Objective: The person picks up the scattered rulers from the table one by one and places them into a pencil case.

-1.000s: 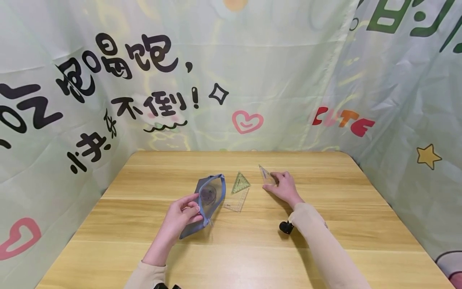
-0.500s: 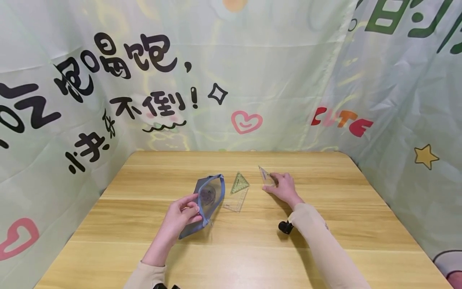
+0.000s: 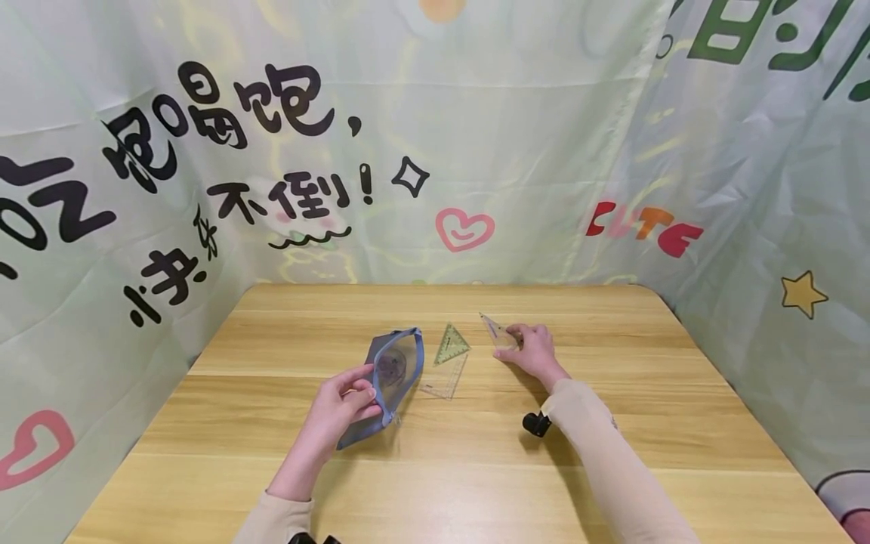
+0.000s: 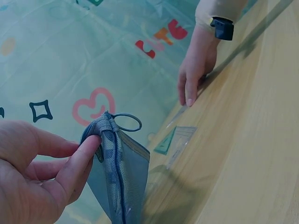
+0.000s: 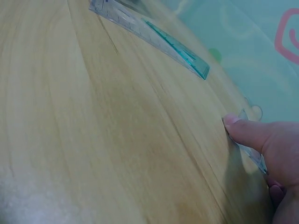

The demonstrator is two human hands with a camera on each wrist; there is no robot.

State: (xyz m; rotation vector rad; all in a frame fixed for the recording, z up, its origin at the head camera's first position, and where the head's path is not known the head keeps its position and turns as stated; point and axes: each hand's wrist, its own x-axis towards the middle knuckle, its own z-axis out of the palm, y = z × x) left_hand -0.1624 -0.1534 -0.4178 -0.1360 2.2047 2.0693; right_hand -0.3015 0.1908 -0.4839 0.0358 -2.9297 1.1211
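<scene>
My left hand point(image 3: 340, 408) pinches the edge of a blue zip pouch point(image 4: 133, 170), whose mouth gapes toward the right in the head view. Something round and dark point(image 3: 391, 368) shows through the pouch's opening. In the right wrist view, the thumb of my right hand point(image 3: 537, 353) presses along a clear set square point(image 3: 498, 331); the fingers grip its right side and cover part of it. Between the hands lie a green triangular set square point(image 3: 452, 346) and, partly under it, a larger clear set square point(image 3: 445, 380).
The wooden table point(image 3: 462, 483) is enclosed by printed fabric curtains point(image 3: 516, 151) at the back and sides. A ring pull point(image 4: 128, 122) sticks out from the pouch's end. A black wrist camera point(image 3: 537, 425) sits under the right sleeve.
The clear set square in my right hand has turned slightly, its far tip swinging left. The left hand and pouch stay put.
</scene>
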